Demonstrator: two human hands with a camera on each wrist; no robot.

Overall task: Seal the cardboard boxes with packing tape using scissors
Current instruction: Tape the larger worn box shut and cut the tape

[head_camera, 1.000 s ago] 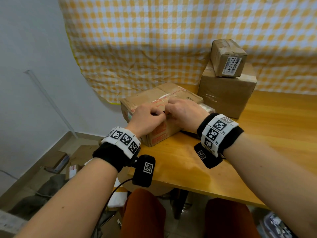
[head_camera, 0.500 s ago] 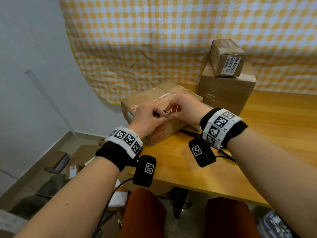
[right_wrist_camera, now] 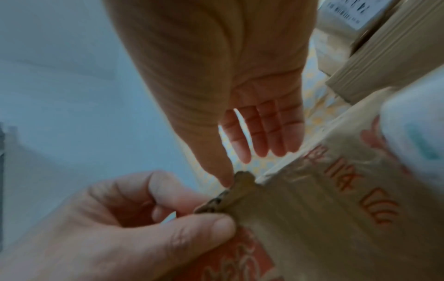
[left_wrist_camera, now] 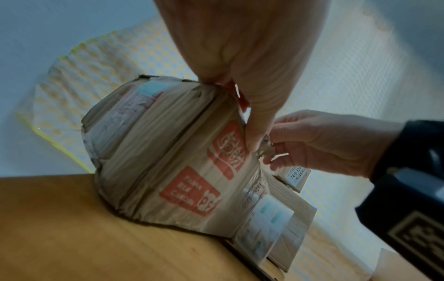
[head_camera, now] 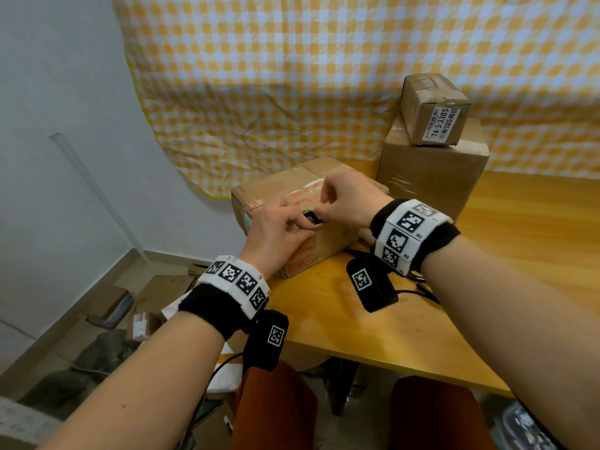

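1 cardboard box (head_camera: 292,186) is sitting at the table's (head_camera: 357,323) near left corner, with the left hand (head_camera: 276,235) and right hand (head_camera: 350,203) meeting at its near top edge. To its right and slightly behind, a larger box (head_camera: 431,180) is standing on the table, carrying 1 small box (head_camera: 431,108) on top. A hanging cloth (head_camera: 324,76) is lying behind all 3 boxes, and loose items are lying on the floor (head_camera: 107,313) left of the table.

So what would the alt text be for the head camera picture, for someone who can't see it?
Two bare hands, left hand and right hand, pinch at the near top edge of a worn cardboard box on a wooden table. Behind it a small labelled box sits on a larger box, before a yellow checked cloth.
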